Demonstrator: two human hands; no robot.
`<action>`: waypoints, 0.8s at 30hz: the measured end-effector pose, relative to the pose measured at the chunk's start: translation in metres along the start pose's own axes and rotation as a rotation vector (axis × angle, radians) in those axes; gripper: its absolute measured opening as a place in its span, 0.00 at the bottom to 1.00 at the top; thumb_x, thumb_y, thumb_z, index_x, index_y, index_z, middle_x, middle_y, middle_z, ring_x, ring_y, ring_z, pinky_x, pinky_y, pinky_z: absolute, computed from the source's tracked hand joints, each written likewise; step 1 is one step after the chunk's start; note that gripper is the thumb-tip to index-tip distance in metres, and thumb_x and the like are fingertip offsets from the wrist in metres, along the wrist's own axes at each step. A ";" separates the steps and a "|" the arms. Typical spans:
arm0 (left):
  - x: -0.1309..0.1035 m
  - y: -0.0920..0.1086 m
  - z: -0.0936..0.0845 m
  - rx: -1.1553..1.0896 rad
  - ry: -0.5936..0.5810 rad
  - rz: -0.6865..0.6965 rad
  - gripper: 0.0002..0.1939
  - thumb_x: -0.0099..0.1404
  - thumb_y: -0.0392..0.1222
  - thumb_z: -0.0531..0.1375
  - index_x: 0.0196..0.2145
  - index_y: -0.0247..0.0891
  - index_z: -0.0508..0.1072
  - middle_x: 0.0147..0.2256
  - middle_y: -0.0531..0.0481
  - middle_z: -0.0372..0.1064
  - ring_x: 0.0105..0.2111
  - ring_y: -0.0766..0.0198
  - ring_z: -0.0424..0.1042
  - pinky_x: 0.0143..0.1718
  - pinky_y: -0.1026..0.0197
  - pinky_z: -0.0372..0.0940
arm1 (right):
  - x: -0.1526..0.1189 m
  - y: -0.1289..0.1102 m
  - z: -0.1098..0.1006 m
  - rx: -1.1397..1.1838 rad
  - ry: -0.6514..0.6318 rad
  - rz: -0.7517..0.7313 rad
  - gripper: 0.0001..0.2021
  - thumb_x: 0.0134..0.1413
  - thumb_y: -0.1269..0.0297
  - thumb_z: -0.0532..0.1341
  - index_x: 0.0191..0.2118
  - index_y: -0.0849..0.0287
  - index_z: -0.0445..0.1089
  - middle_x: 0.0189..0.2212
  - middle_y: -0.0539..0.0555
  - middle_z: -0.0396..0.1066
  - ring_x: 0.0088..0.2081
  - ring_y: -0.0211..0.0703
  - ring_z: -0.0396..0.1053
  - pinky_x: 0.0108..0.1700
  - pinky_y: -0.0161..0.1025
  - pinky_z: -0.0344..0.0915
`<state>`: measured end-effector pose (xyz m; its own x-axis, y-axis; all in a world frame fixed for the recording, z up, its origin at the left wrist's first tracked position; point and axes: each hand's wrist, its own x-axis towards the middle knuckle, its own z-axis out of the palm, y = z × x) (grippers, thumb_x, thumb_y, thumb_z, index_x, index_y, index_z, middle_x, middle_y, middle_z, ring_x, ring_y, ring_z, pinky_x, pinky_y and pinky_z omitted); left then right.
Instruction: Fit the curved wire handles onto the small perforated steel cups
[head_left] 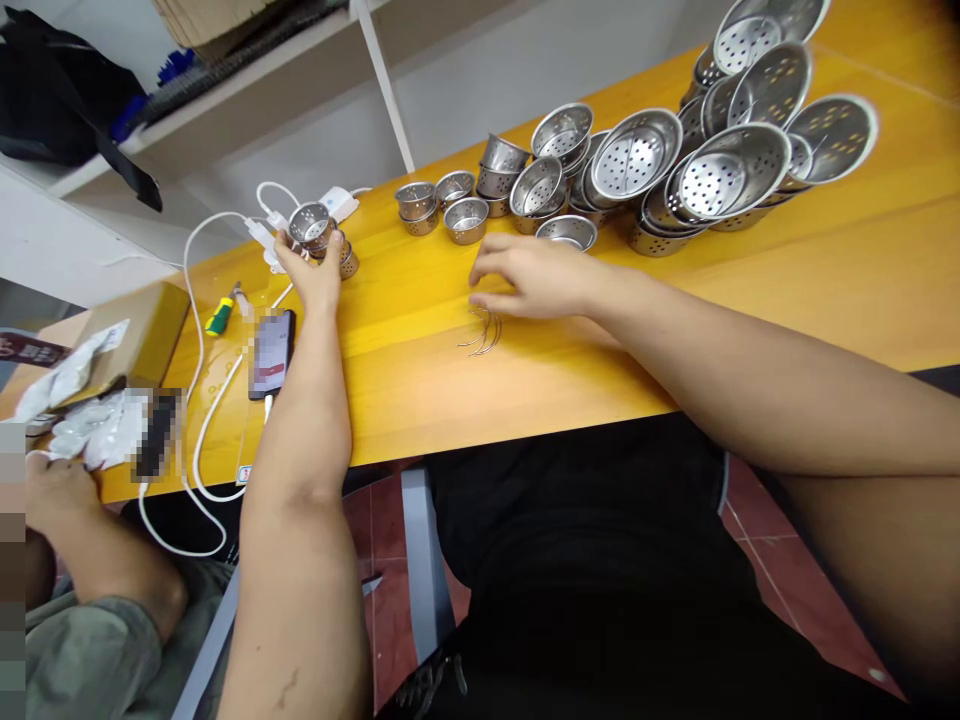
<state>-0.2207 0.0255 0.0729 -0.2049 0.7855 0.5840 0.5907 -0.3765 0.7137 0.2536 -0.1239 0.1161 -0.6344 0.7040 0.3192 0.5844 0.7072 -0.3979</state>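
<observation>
My left hand (313, 270) grips a small perforated metal cup (311, 226) between thumb and fingers, at the left part of the table. Other small cups (349, 262) stand right beside and partly beneath it. Over the middle of the table is my right hand (521, 278), its thumb and fingers apart with nothing visible between them. Just below its fingertips lie several thin curved wires (487, 335). Beyond the right hand, more small cups (465, 220) stand, some stacked, and a shallow cup (568, 233) is partly behind that hand.
Stacks of larger perforated strainers (731, 175) fill the back right. At the left are a phone (271, 355), white cables (201, 370), a green-yellow screwdriver (221, 315) and a cardboard box (142, 335). Another person's hand (64, 490) is at the far left.
</observation>
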 end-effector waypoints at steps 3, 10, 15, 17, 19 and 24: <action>-0.006 0.025 0.007 0.063 0.253 -0.010 0.68 0.59 0.72 0.83 0.77 0.42 0.49 0.90 0.31 0.44 0.91 0.44 0.43 0.95 0.33 0.39 | -0.008 0.032 -0.005 -0.041 0.271 0.107 0.21 0.77 0.49 0.78 0.64 0.56 0.85 0.64 0.69 0.82 0.56 0.70 0.84 0.57 0.61 0.82; -0.048 0.119 0.021 0.216 0.243 0.515 0.51 0.83 0.90 0.53 0.81 0.48 0.60 0.89 0.32 0.59 0.96 0.41 0.50 0.95 0.23 0.57 | -0.007 0.048 -0.015 -0.270 0.060 0.421 0.18 0.62 0.65 0.86 0.37 0.59 0.77 0.36 0.67 0.80 0.43 0.69 0.83 0.50 0.63 0.80; -0.086 0.152 0.047 0.029 -0.253 0.554 0.42 0.83 0.85 0.58 0.76 0.54 0.67 0.84 0.36 0.67 0.89 0.37 0.65 0.95 0.20 0.57 | 0.000 0.001 -0.034 -0.341 -0.066 0.471 0.24 0.73 0.71 0.74 0.30 0.52 0.60 0.27 0.57 0.66 0.35 0.55 0.71 0.43 0.56 0.74; -0.096 0.153 0.059 -0.011 -0.498 0.532 0.47 0.80 0.88 0.61 0.78 0.54 0.66 0.84 0.35 0.68 0.88 0.32 0.66 0.93 0.19 0.60 | 0.001 -0.011 -0.035 -0.303 -0.065 0.344 0.18 0.75 0.69 0.71 0.34 0.53 0.66 0.34 0.61 0.76 0.39 0.57 0.74 0.45 0.55 0.72; -0.103 0.151 0.068 -0.043 -0.664 0.521 0.56 0.76 0.89 0.66 0.84 0.52 0.62 0.85 0.32 0.66 0.88 0.29 0.67 0.92 0.21 0.63 | 0.002 -0.018 -0.028 -0.216 -0.040 0.182 0.09 0.75 0.69 0.71 0.41 0.54 0.72 0.46 0.65 0.84 0.46 0.61 0.78 0.49 0.54 0.70; -0.110 0.141 0.082 -0.104 -0.819 0.512 0.66 0.72 0.86 0.74 0.89 0.50 0.55 0.88 0.30 0.63 0.88 0.28 0.68 0.93 0.24 0.64 | 0.008 -0.032 0.002 0.003 0.063 0.017 0.05 0.76 0.65 0.72 0.49 0.53 0.75 0.53 0.61 0.84 0.50 0.59 0.79 0.51 0.49 0.67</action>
<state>-0.0507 -0.0737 0.0771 0.6876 0.5986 0.4111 0.3776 -0.7783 0.5017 0.2291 -0.1410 0.1299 -0.5913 0.7188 0.3657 0.5931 0.6948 -0.4067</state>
